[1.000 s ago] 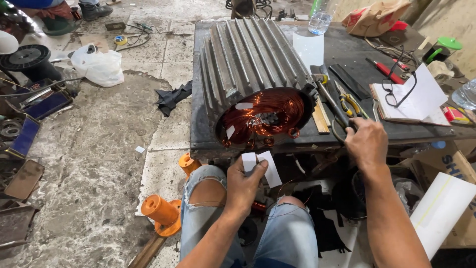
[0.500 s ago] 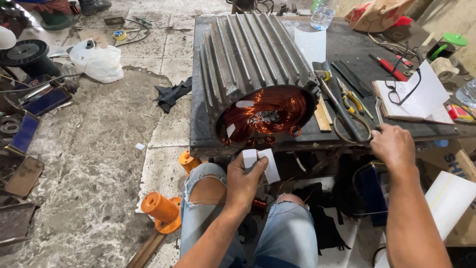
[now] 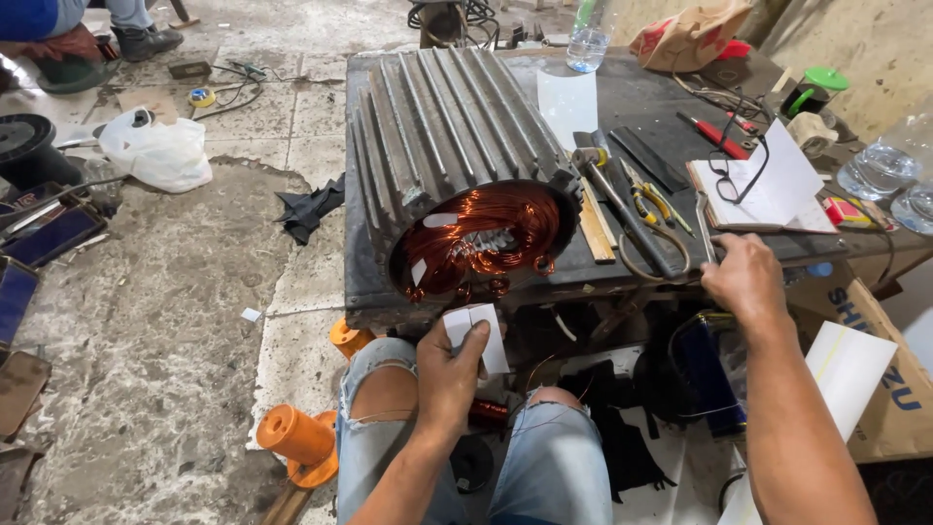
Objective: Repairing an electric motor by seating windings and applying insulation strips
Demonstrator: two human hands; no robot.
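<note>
Left hand: your left hand (image 3: 449,365) pinches a small folded white paper slip (image 3: 476,335) over your knees, held just below the open bore, handy to the windings.
Right hand: your right hand (image 3: 746,275) rests curled at the near edge of the metal table (image 3: 379,292); whether it grips anything, I cannot tell.
Stator: the ribbed motor housing (image 3: 447,126) lies on its side, copper windings (image 3: 481,238) facing you for access.
Tools: scissors (image 3: 653,255) and pliers (image 3: 649,199) lie just left of your right hand, within reach.
</note>
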